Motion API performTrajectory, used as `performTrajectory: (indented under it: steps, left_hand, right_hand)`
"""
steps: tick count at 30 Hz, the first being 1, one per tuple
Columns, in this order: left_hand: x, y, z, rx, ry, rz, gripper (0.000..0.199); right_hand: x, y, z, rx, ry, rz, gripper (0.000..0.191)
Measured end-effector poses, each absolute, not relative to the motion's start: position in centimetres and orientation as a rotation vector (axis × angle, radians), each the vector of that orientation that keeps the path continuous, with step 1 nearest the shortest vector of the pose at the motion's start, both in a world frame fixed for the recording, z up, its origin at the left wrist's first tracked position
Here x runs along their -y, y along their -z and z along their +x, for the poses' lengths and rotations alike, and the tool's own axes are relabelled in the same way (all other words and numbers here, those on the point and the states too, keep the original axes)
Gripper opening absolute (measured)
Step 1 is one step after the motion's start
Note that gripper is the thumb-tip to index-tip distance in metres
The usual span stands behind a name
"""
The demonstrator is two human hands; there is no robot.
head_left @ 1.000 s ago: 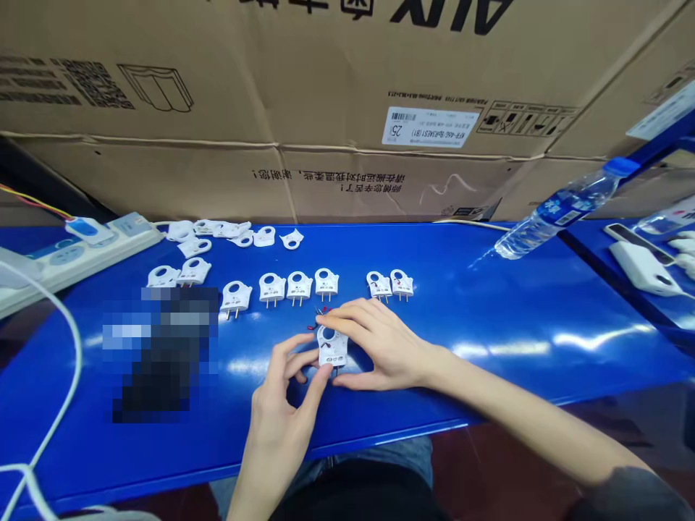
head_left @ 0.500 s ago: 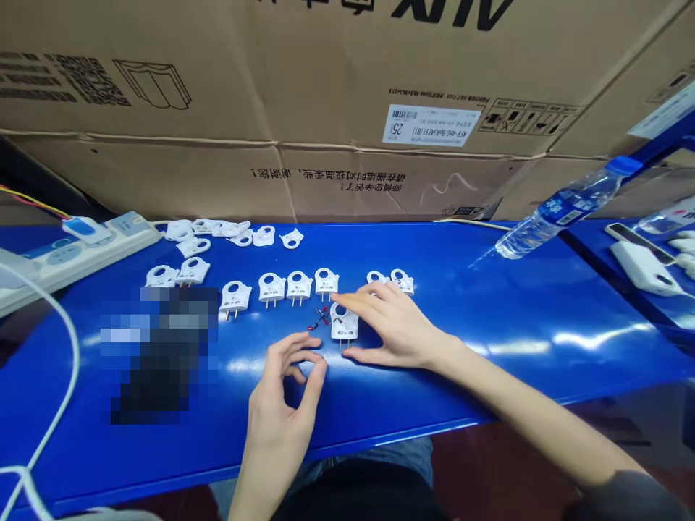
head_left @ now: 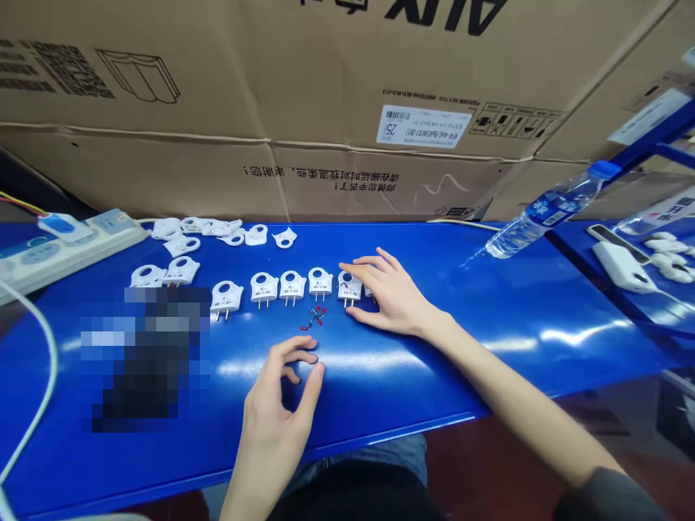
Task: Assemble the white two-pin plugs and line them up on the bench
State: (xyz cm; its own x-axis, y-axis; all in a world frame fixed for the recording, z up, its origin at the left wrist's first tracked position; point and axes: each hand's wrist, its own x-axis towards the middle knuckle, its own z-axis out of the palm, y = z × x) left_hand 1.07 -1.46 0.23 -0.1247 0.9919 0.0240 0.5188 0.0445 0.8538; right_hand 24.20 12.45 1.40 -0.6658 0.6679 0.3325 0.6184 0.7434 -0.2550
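My right hand (head_left: 388,293) has its thumb and fingers around a white two-pin plug piece (head_left: 349,288) at the right end of a row; a small component shows on it. Part of another white piece shows under the fingers. My left hand (head_left: 285,394) rests over the blue table, fingers curved and apart, holding nothing. Between the hands and the row lies a small heap of red-tipped components (head_left: 316,317). Three more plug pieces stand to the left of the held one, the nearest being a white plug piece (head_left: 320,282). Farther left is another plug piece (head_left: 226,298).
Behind the blue table (head_left: 434,391) stands a large cardboard box (head_left: 326,72). White covers (head_left: 256,234) lie at the back left near a power strip (head_left: 81,242). A water bottle (head_left: 548,210) leans at the right. A blurred dark object (head_left: 152,362) lies left.
My right hand has moved back and set the plug piece into the row's right end, away from the red-tipped components. The left hand has barely moved. The view has shifted slightly.
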Motion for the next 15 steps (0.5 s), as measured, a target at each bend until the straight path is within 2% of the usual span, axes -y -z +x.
performTrajectory:
  steps: [15]
  left_hand:
    - [1.4, 0.2, 0.8, -1.701, -0.982, 1.582, 0.036]
  right_hand:
    - [-12.1, -1.2, 23.1, 2.605, -0.172, -1.071, 0.064]
